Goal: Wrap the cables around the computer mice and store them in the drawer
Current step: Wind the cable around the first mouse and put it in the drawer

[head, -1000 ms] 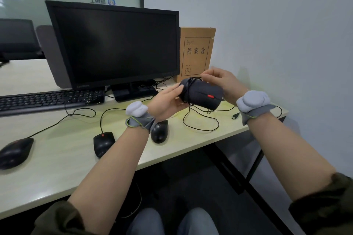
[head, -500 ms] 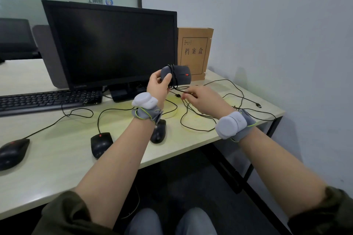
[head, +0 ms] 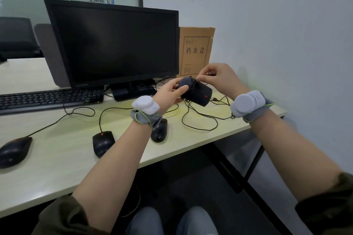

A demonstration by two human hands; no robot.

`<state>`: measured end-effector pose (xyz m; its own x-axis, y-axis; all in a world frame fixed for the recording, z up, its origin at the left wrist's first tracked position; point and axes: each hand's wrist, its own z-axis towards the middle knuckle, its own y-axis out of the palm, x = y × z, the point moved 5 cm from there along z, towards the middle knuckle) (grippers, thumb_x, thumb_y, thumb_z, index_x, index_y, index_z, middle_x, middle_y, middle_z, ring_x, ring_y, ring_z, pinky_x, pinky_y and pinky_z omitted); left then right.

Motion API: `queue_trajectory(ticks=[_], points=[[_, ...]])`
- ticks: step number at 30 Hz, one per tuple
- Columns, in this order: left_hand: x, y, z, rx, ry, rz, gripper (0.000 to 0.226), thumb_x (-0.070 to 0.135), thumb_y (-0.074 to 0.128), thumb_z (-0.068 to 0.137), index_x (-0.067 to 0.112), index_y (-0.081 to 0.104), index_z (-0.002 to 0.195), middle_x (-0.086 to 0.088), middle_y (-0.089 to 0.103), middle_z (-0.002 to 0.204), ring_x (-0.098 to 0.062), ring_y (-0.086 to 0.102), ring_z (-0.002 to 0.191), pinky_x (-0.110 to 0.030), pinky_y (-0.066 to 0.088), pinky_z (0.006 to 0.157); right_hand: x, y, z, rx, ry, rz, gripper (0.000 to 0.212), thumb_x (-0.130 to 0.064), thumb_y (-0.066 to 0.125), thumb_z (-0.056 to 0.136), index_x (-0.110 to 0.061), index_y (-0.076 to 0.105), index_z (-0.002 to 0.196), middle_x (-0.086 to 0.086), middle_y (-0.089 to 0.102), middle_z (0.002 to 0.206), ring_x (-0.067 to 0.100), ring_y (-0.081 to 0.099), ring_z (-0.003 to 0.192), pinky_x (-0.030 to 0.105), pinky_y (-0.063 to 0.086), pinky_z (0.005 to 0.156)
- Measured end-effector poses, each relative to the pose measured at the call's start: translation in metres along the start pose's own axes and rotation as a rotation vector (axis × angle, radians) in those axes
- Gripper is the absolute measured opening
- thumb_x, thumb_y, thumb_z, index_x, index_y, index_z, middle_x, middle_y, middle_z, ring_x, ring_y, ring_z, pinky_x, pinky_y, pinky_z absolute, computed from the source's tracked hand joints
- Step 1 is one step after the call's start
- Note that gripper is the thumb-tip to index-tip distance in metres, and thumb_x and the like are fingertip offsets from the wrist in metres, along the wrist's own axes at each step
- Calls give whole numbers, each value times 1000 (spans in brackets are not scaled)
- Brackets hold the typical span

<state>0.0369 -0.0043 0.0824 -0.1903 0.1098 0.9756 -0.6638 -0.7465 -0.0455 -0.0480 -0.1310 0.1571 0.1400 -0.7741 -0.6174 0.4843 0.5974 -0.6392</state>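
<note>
Fingers of the left hand point(head: 170, 92) grip a rounded matte-black mouse point(head: 196, 92) above the pale surface point(head: 57, 158). The right hand point(head: 219, 78) pinches its thin black cable point(head: 200, 120), wound round the body.

Dark monitor point(head: 114, 44), keyboard point(head: 47, 99), brown file box point(head: 196, 51) on desk point(head: 57, 168).

Cable loops point(head: 198, 120) clutter desk point(head: 57, 158) ctr.

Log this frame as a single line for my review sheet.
step: wrapping cable | left hand: holds mouse above desk | right hand: pinches cable | three mice on desk
</note>
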Motion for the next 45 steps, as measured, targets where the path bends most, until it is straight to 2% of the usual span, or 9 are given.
queue_trajectory(ticks=[5, 8, 12, 16, 22, 27, 31, 37, 45], points=[[-5, 9, -11, -208, -126, -318, 22, 17, 42, 96, 22, 56, 112, 1, 57, 99, -14, 54, 87, -21, 55, 73, 7, -6, 1, -82, 34, 220, 13, -19, 72, 79, -23, 63, 71, -15, 63, 60, -5, 53, 55, 6, 40, 54], [-5, 12, -15, -265, -161, -476, 21, 21, 40, 97, 24, 59, 105, -1, 57, 97, -17, 57, 81, -24, 55, 72, 12, -3, -2, -158, 38, 388, 16, -14, 62, 87, -24, 68, 77, -11, 67, 75, 3, 60, 70, 15, 47, 63], [3, 14, -9, -203, -128, -679, 18, 24, 43, 96, 16, 58, 101, -4, 64, 88, -17, 67, 74, -27, 56, 73, 24, 14, -14, -94, 98, 455, 35, 8, 41, 91, -20, 54, 75, -9, 56, 66, -5, 58, 51, 9, 43, 50], [9, 12, 3, -27, -24, -772, 13, 21, 43, 97, 13, 53, 99, -7, 62, 91, -15, 66, 76, -25, 57, 73, 30, 52, -19, -217, 183, 299, 18, -12, 38, 98, -17, 54, 91, -2, 59, 67, 9, 56, 45, 19, 43, 50], [3, -8, 11, 407, 53, -371, 30, 18, 54, 91, 8, 47, 119, -1, 57, 89, -12, 56, 84, -17, 51, 70, 15, 65, -20, -292, 62, -246, 17, -24, 42, 94, -27, 58, 99, -7, 61, 59, 11, 63, 50, 30, 50, 63], [3, -17, 10, 456, 99, 108, 42, 23, 57, 89, 10, 46, 127, -11, 60, 113, -21, 58, 102, -35, 50, 89, -2, 52, -18, -183, -10, -407, 17, -35, 48, 91, -28, 63, 93, -11, 62, 64, 8, 63, 57, 31, 51, 61], [8, -14, 14, 390, 146, 468, 47, 27, 55, 89, 13, 43, 132, -13, 50, 128, -24, 52, 112, -28, 43, 91, -8, 38, -12, -74, -7, -260, 17, -24, 52, 88, -25, 66, 98, -6, 67, 92, 13, 62, 76, 34, 54, 69], [12, -11, 6, 184, 130, 328, 45, 23, 51, 92, 11, 41, 135, -12, 54, 127, -25, 54, 116, -43, 46, 101, -5, 20, -2, -70, -32, 10, 13, -13, 56, 88, -23, 57, 95, -16, 57, 87, -1, 56, 84, 12, 43, 73], [14, -1, 0, -80, 30, 127, 34, 17, 44, 96, 18, 47, 129, -5, 55, 114, -14, 55, 98, -27, 49, 87, -12, 1, 8, -102, -163, 11, 13, -13, 67, 83, -25, 65, 80, -8, 64, 82, -2, 57, 77, 12, 42, 72]])
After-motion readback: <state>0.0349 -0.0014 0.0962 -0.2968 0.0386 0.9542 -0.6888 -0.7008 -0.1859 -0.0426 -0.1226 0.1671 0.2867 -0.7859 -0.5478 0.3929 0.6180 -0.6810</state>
